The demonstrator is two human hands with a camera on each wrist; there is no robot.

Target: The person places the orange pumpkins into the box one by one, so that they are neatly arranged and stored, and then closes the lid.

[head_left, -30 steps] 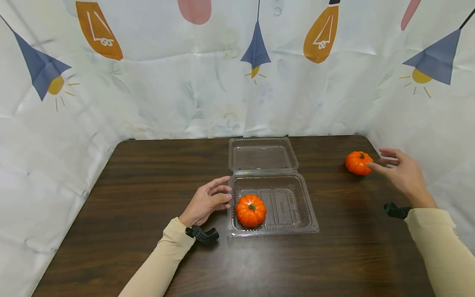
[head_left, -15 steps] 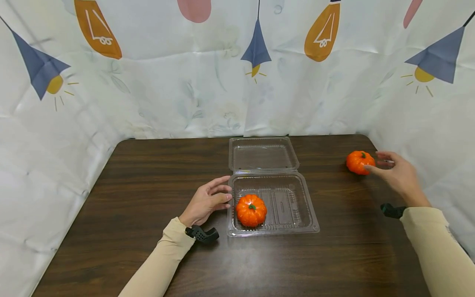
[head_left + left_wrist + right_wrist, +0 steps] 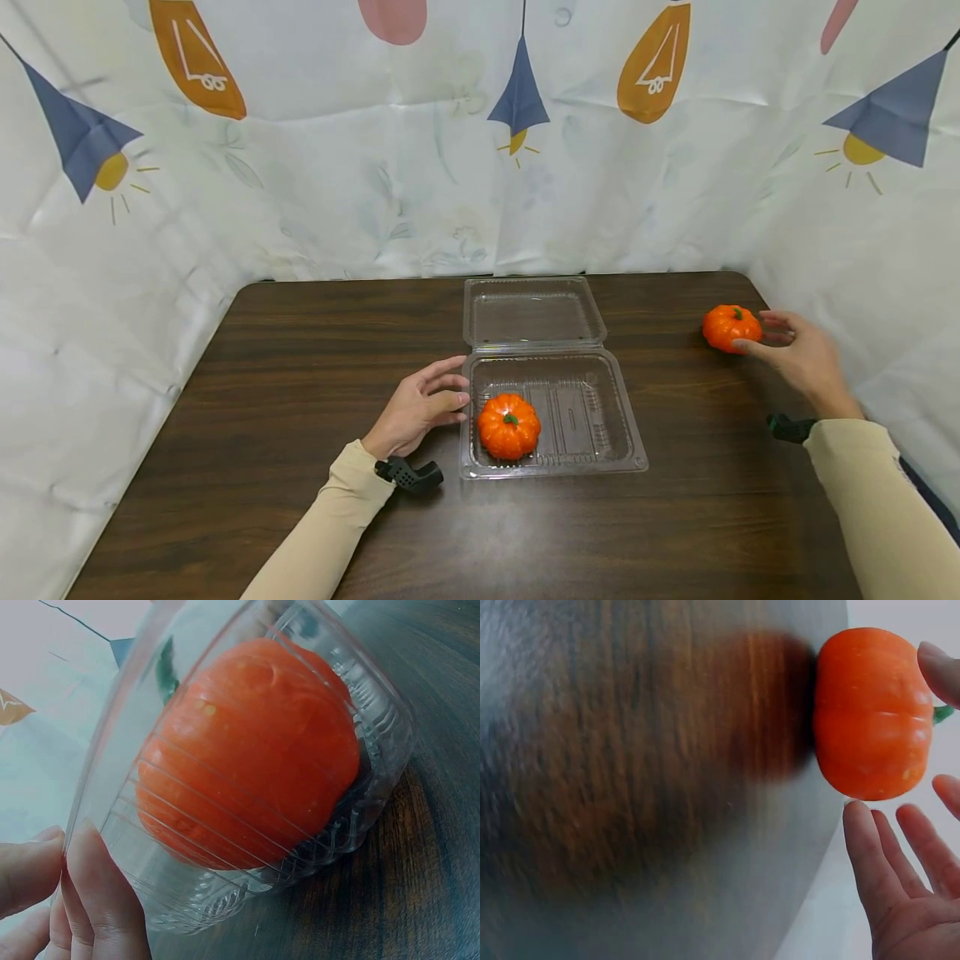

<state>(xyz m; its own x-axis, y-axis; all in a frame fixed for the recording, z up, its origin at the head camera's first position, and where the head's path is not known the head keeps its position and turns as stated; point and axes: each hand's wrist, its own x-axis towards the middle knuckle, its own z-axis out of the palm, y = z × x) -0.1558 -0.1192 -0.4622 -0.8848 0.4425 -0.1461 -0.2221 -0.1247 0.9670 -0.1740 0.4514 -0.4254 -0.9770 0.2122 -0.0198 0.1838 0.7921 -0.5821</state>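
A clear plastic clamshell container [image 3: 581, 417] lies on the table with its lid folded back. Inside its left half sits a small orange pumpkin [image 3: 509, 427] with a green stem. My left hand [image 3: 415, 406] pinches the container's left rim between thumb and fingers, as the left wrist view shows up close. Toward the table's right edge sits a second orange pumpkin [image 3: 731, 328]. My right hand [image 3: 806, 358] is spread at its right side. In the right wrist view, the thumb overlaps the pumpkin's [image 3: 870, 712] upper side and the straight fingertips stand right by its opposite side.
The dark wooden table [image 3: 322, 350] has rounded far corners. A white curtain [image 3: 337, 200] printed with lamps and bulbs hangs behind it and along both sides. Black wrist devices are strapped at both sleeves.
My right hand has moved slightly left, and its thumb now overlaps the right pumpkin's front. The left hand keeps its place at the container rim.
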